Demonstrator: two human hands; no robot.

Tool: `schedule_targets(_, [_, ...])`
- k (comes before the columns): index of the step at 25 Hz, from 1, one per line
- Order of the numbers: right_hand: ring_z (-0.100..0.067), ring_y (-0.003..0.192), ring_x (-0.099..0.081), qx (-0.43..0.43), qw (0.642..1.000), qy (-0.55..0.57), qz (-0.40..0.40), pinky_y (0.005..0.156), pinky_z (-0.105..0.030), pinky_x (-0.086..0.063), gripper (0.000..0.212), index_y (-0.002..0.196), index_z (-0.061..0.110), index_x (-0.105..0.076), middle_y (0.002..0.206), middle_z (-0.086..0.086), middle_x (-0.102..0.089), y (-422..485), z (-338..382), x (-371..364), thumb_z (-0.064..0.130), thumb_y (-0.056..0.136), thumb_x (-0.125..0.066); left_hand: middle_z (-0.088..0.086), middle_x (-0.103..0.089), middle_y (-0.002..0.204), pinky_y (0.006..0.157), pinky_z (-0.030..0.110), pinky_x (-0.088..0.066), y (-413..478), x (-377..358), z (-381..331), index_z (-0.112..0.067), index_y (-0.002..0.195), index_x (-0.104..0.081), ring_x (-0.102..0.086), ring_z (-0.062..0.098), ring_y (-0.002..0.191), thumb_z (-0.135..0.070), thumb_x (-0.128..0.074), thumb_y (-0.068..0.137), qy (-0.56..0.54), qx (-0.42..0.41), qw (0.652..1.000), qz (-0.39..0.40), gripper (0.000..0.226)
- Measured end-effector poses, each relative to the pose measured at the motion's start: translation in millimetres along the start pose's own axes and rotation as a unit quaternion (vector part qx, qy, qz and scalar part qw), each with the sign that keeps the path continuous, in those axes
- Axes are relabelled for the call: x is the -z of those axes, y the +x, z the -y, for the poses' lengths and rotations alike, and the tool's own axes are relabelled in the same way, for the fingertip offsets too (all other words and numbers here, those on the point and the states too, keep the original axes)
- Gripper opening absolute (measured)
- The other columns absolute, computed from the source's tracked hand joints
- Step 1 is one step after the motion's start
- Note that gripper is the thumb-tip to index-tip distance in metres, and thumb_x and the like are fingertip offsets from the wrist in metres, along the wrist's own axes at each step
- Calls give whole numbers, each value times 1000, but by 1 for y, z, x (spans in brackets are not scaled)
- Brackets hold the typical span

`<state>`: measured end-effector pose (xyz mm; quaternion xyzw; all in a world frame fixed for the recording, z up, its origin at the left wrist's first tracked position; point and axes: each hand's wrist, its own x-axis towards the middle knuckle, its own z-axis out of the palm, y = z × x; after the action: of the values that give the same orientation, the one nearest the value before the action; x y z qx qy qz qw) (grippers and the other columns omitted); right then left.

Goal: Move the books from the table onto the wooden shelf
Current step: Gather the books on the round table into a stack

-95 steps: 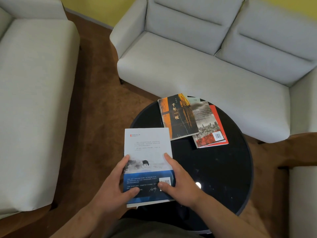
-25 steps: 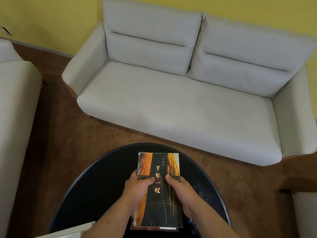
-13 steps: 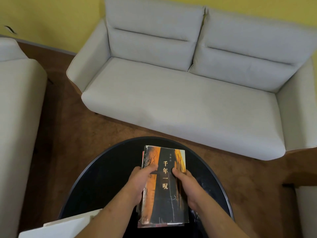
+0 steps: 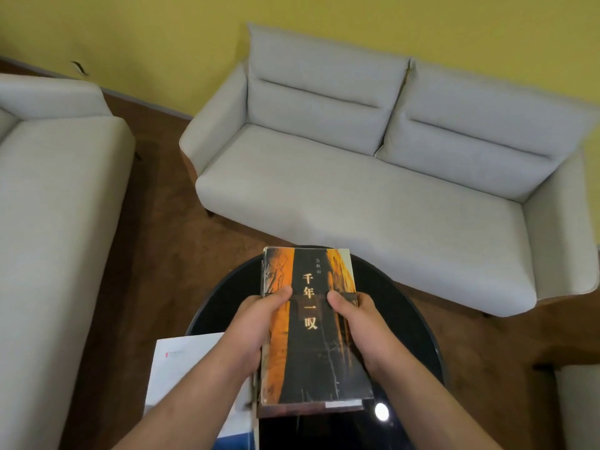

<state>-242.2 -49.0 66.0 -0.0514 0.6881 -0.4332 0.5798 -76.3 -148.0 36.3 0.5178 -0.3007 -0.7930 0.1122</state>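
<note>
An orange and black book (image 4: pixel 311 336) with Chinese characters on its cover tops a small stack, held above the round black table (image 4: pixel 406 319). My left hand (image 4: pixel 256 323) grips the stack's left edge, thumb on the cover. My right hand (image 4: pixel 360 323) grips the right edge the same way. Edges of other books show under the cover at its lower rim. A white and blue book (image 4: pixel 191 368) lies at the table's near left edge, partly hidden by my left forearm. No wooden shelf is in view.
A light grey two-seat sofa (image 4: pixel 373 190) stands beyond the table against a yellow wall. Another grey sofa (image 4: pixel 55 222) fills the left side. A third grey seat's corner (image 4: pixel 578 407) shows at the lower right. Brown floor runs between them.
The stack has come up off the table and closer to me between both hands. The view has shifted right, bringing the white and blue book further into sight.
</note>
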Motion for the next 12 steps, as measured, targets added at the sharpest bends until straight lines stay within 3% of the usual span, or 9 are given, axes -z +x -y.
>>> schedule_targets(3, [-29,100,-75,10,1000,-19,0,95,-55,-57,54,132,30,-42,116,-10,-71,-29,-16,-35,43,90,-72,16,-78,109,89,53,-58,-34,34,7,-11,130,-58,-77,34,96,-46,-75,83,13,-21,999,-21,61])
schedule_targets(9, [-26,106,-71,-14,997,-69,24,99,-53,-54,47,134,31,-41,121,-6,-68,-68,-70,-107,46,95,-64,10,-80,100,91,53,-59,-93,113,38,-14,118,-64,-78,31,91,-65,-76,63,91,-36,991,-93,76])
schedule_targets(12, [-23,104,-73,-15,994,-109,11,99,-51,-55,44,135,27,-46,118,-4,-71,-75,-89,-125,45,97,-61,3,-81,93,91,49,-58,-107,131,53,-20,106,-69,-78,26,88,-76,-64,58,170,-40,976,-131,74])
